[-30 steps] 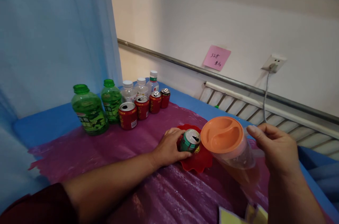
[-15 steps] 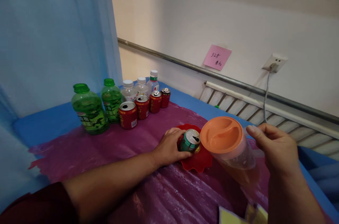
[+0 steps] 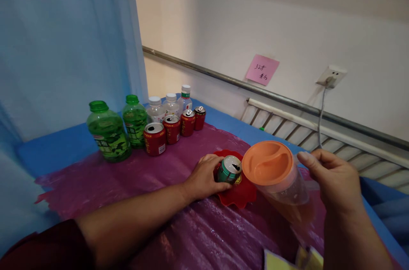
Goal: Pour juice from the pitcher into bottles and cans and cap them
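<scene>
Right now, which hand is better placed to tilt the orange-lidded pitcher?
Right, I'd judge: the right hand holds the pitcher, its orange lid beside the green can's top. The left hand is occupied, wrapped around that can.

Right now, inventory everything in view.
Green can: 1, green, centre
Pitcher: 1, orange-lidded, right
Dish: 1, red, centre
Red cans: 4, red, left
Large bottles: 2, green, left
Small bottles: 3, clear, rear
Sheet: 1, purple, tabletop
Table: 1, blue, underneath
Yellow items: uncertain, yellow, bottom
Curtain: 1, blue, left
Note: 1, pink, wall
Socket: 1, white, wall
Cord: 1, grey, socket
Pipe: 1, grey, wall
Radiator: 1, white, right
Left hand: 1, on green can
Right hand: 1, on pitcher
</scene>
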The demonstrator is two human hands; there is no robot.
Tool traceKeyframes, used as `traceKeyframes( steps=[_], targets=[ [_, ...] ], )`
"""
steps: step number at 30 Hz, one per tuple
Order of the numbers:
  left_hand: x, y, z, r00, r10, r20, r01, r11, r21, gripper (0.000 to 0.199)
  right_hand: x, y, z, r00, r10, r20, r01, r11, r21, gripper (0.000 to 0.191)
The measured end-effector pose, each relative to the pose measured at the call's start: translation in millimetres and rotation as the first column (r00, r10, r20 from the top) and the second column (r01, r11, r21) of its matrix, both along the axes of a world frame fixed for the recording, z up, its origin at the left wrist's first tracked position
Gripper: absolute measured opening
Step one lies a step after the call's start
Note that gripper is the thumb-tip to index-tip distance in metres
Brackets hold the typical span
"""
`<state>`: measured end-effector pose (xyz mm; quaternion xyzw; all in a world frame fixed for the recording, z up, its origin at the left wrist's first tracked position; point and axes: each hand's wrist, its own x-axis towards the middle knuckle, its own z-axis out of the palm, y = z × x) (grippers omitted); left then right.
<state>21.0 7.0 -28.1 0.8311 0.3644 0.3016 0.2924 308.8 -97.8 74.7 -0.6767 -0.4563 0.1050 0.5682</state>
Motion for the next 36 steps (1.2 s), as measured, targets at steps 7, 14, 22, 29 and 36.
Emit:
traceKeyframes(
  steps=[7,14,22,29,36],
  targets=[
    [0.1,0.4,0.1,1.0,0.005,0.001,-0.005,1.0,0.006,0.07,-0.8,-1.5,1.7,1.0,-0.004,0.005,0.004,1.0,0.001,0.05],
    [-0.3,0.1,0.6,1.0,0.009,-0.009,-0.009,1.0,0.016,0.07,-1.8,-2.0,2.6,1.0,-0.014,-0.012,0.014,1.0,-0.008,0.048],
    [0.0,0.9,-1.3,1.0,-0.002,0.0,0.002,1.0,0.025,0.071,-1.1,-3.2,4.1,0.999,-0.03,-0.011,0.03,1.0,-0.002,0.051],
    [0.0,-0.3,-0.2,1.0,-0.015,-0.004,0.015,1.0,0.012,0.072,-3.3,-3.0,4.2,0.998,-0.045,-0.032,0.045,0.999,-0.02,0.052],
    [0.3,-1.8,0.8,1.0,-0.013,-0.001,0.013,1.0,-0.012,0.072,-3.9,-3.2,5.5,0.997,-0.046,-0.061,0.044,0.998,-0.035,0.052]
  ],
)
